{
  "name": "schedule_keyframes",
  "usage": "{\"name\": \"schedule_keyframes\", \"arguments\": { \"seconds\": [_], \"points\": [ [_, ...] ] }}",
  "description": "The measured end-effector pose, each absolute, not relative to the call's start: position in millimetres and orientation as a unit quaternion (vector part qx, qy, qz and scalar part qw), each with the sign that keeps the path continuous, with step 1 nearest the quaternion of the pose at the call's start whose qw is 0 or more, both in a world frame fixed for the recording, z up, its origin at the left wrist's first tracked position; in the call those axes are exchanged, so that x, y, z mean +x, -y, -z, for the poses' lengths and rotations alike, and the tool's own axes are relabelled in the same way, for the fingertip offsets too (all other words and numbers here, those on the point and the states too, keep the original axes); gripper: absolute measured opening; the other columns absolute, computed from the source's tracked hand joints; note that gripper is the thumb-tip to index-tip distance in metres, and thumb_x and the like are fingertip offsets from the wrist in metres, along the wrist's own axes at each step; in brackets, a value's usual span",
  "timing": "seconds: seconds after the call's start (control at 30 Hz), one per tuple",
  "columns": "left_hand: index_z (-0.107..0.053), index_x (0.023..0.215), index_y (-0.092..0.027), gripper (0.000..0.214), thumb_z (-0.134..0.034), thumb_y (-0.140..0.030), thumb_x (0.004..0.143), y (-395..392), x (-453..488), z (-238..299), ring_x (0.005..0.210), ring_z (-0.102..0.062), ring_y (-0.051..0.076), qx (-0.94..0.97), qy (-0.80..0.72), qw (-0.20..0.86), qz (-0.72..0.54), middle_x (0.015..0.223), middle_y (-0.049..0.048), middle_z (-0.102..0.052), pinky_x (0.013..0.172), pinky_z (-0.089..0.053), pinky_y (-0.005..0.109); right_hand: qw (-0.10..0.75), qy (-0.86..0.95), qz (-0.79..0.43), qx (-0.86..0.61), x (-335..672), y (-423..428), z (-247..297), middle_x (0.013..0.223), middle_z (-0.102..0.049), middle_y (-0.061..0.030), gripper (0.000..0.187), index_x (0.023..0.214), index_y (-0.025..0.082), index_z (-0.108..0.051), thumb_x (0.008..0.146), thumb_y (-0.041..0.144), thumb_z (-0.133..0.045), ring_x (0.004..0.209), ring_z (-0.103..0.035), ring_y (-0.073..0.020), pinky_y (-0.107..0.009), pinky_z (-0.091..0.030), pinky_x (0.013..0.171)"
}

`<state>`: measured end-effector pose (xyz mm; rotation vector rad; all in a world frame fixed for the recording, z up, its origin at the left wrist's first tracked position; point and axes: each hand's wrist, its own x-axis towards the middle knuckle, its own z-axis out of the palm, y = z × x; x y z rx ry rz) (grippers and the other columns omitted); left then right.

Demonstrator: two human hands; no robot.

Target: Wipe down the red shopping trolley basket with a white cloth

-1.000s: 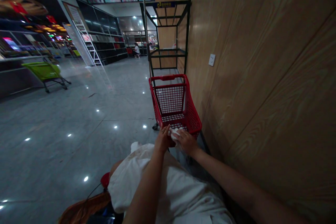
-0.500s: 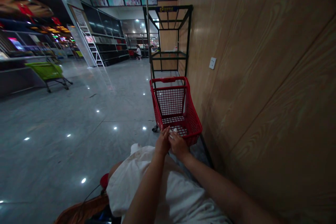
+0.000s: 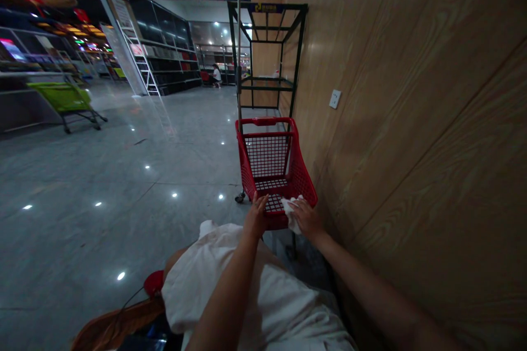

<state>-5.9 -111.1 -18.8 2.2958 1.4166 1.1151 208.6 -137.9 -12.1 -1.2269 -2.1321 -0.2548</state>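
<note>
Right in front of me stands a red plastic shopping cart (image 3: 269, 158) with a grid-like basket. My left hand (image 3: 256, 218) grips the rim at the cart's near left corner, its fingers over the edge. A white cloth (image 3: 292, 213) is in my right hand (image 3: 308, 220), pressed against the near right part of the same rim and hanging down outside it. I cannot tell whether the cloth is fabric or tissue.
A dark metal rack (image 3: 267, 88) stands behind the cart, along a wooden wall (image 3: 403, 120) with a socket (image 3: 335, 99). A thin pole (image 3: 239, 27) rises beside the cart. At left are a green cart (image 3: 63, 97) and a ladder (image 3: 142, 60); a person (image 3: 216, 75) crouches far back.
My hands, together before, are now apart. The right hand has moved right along the cart's rim with the white cloth; the left has stayed near the left corner. The view has shifted slightly.
</note>
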Motion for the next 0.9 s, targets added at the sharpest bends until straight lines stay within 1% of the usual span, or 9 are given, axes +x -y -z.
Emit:
{"name": "schedule_keyframes", "arguments": {
  "seconds": [0.13,0.23,0.37,0.5,0.6,0.67,0.73,0.83,0.9],
  "points": [
    [-0.049,0.13,-0.016,0.058,-0.052,-0.004,0.073,111,-11,22,0.142,-0.022,0.028,0.793,-0.47,0.091,-0.377,0.131,0.0138,-0.054,0.111,-0.036,0.05,0.34,0.82,0.08,-0.453,132,141,12,0.117,-0.062,-0.0123,0.032,0.119,0.015,-0.061,0.092,0.018,-0.044,0.118,-0.049,-0.0236,-0.046,-0.037,0.107],
    [-0.044,0.135,-0.014,0.063,-0.053,-0.004,0.073,110,-17,23,0.142,-0.021,0.028,0.799,-0.465,0.092,-0.37,0.134,0.0154,-0.051,0.111,-0.036,0.048,0.329,0.83,0.069,-0.446,117,139,12,0.115,-0.063,-0.0112,0.03,0.116,0.017,-0.063,0.09,0.016,-0.047,0.114,-0.052,-0.023,-0.045,-0.037,0.106],
    [-0.032,0.143,-0.016,0.08,-0.057,-0.003,0.068,108,-19,24,0.143,-0.017,0.028,0.792,-0.47,0.108,-0.374,0.14,0.0137,-0.046,0.11,-0.036,0.049,0.29,0.865,0.087,-0.401,176,131,14,0.114,-0.064,-0.0062,0.032,0.118,0.027,-0.061,0.088,0.019,-0.054,0.109,-0.054,-0.0217,-0.048,-0.034,0.107],
    [-0.032,0.143,-0.021,0.081,-0.049,0.004,0.068,107,-13,24,0.144,-0.016,0.025,0.787,-0.48,0.107,-0.373,0.141,0.0102,-0.047,0.112,-0.033,0.049,0.265,0.855,0.134,-0.425,259,119,16,0.115,-0.063,-0.0073,0.031,0.114,0.025,-0.064,0.086,0.017,-0.054,0.116,-0.052,-0.0234,-0.05,-0.031,0.107],
    [-0.033,0.143,-0.023,0.083,-0.044,0.007,0.067,109,-8,24,0.144,-0.016,0.025,0.791,-0.484,0.094,-0.363,0.144,0.0092,-0.044,0.113,-0.032,0.049,0.258,0.851,0.137,-0.436,285,112,19,0.113,-0.064,-0.0073,0.03,0.112,0.024,-0.065,0.086,0.015,-0.051,0.117,-0.051,-0.0219,-0.045,-0.036,0.105],
    [-0.034,0.143,-0.025,0.081,-0.042,0.008,0.069,110,-6,24,0.144,-0.016,0.025,0.786,-0.493,0.077,-0.365,0.149,0.0089,-0.037,0.112,-0.033,0.048,0.273,0.84,0.133,-0.449,279,110,21,0.112,-0.064,-0.0075,0.029,0.109,0.023,-0.066,0.087,0.014,-0.05,0.116,-0.051,-0.0218,-0.043,-0.041,0.102],
    [-0.033,0.143,-0.029,0.082,-0.042,0.007,0.07,111,-8,23,0.144,-0.013,0.026,0.76,-0.521,0.051,-0.385,0.155,0.0067,-0.024,0.112,-0.033,0.049,0.292,0.82,0.127,-0.475,263,109,22,0.111,-0.064,-0.0077,0.028,0.106,0.023,-0.067,0.087,0.013,-0.05,0.118,-0.05,-0.0227,-0.042,-0.043,0.099],
    [-0.023,0.146,-0.036,0.09,-0.048,0.005,0.069,112,-14,20,0.145,-0.002,0.029,0.699,-0.578,0.01,-0.42,0.159,0.0023,-0.003,0.113,-0.029,0.052,0.296,0.798,0.108,-0.513,229,112,19,0.111,-0.064,-0.0081,0.026,0.105,0.024,-0.068,0.088,0.014,-0.05,0.118,-0.049,-0.0238,-0.044,-0.043,0.099],
    [-0.016,0.147,-0.035,0.093,-0.049,0.004,0.07,110,-19,17,0.144,0.003,0.03,0.673,-0.598,0.002,-0.436,0.159,0.0028,0.006,0.113,-0.027,0.051,0.288,0.79,0.093,-0.533,204,113,14,0.113,-0.064,-0.0089,0.026,0.106,0.024,-0.068,0.089,0.016,-0.051,0.118,-0.049,-0.0243,-0.044,-0.042,0.1]
  ]
}}
